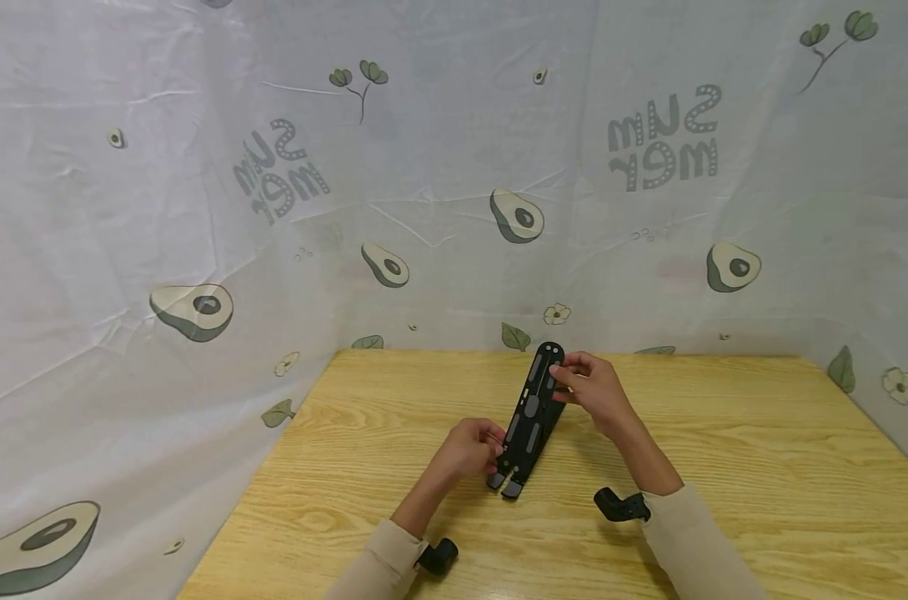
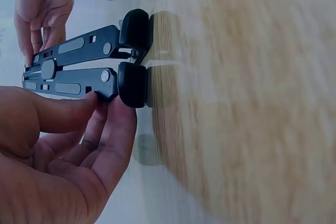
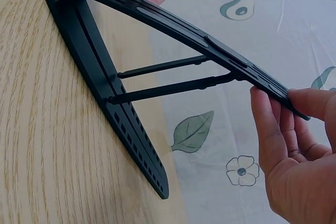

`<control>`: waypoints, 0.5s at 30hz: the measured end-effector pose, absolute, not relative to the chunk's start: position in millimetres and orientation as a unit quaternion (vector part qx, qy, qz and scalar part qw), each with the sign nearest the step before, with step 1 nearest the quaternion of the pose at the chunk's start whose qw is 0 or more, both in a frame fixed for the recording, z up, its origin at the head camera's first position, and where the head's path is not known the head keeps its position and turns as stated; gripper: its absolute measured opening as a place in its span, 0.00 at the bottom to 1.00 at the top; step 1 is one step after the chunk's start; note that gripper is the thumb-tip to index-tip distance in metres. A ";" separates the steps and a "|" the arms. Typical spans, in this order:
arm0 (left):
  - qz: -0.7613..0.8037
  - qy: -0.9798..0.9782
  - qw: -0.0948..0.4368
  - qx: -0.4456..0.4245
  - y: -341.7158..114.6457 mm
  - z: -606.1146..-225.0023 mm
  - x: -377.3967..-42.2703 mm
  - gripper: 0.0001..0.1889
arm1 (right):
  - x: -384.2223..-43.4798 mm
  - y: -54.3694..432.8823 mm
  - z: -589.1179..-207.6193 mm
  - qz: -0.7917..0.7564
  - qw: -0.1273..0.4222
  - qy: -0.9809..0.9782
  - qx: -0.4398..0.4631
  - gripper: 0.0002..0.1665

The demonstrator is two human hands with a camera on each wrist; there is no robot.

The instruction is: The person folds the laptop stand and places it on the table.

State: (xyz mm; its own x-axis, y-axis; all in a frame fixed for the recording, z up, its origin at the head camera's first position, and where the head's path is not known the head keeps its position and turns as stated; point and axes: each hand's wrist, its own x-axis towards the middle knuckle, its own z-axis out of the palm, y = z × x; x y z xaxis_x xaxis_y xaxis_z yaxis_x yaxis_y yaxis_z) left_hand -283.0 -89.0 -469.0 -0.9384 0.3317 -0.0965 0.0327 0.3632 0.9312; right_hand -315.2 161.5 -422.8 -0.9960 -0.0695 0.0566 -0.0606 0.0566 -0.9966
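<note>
A black folding laptop stand (image 1: 524, 437) with grey pads stands propped up on the wooden table. My left hand (image 1: 464, 450) pinches its near, lower end by the left side, close to the two front stops (image 2: 133, 85). Up at the far, raised end, my right hand (image 1: 594, 390) holds the stand between thumb and fingers. The right wrist view shows the upper frame (image 3: 173, 27) lifted at an angle from the slotted base (image 3: 137, 156), with two thin struts (image 3: 168, 92) between them. The base rests on the table.
The pale wood-grain table (image 1: 724, 433) spreads out on both sides of the stand. Behind and to the left hangs a whitish curtain (image 1: 438, 167) printed with avocados, leaves and lettering. A black wrist mount (image 1: 620, 505) sits on each sleeve.
</note>
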 end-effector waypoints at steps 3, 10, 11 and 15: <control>0.553 0.814 0.137 0.116 -88.5 -468.6 -284.1 0.08 | -314.8 163.2 -422.6 -0.686 0.002 0.726 -0.045 0.19; 0.544 0.821 0.136 0.110 -89.2 -466.9 -286.9 0.08 | -311.9 164.2 -421.3 -0.688 -0.001 0.724 -0.047 0.18; 0.542 0.822 0.137 0.109 -89.6 -466.7 -287.4 0.08 | -311.5 164.4 -421.2 -0.689 -0.001 0.723 -0.047 0.17; 0.538 0.824 0.137 0.109 -91.0 -466.9 -289.6 0.08 | -310.7 164.1 -421.3 -0.693 0.000 0.719 -0.049 0.16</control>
State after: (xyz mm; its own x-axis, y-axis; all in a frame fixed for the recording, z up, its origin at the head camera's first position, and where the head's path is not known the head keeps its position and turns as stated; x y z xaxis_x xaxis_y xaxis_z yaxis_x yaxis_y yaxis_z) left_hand -289.6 -91.0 -466.9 -0.9384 0.3280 -0.1083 0.0330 0.3971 0.9172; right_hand -310.7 164.1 -421.3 -0.9951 -0.0715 0.0682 -0.0707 0.0337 -0.9969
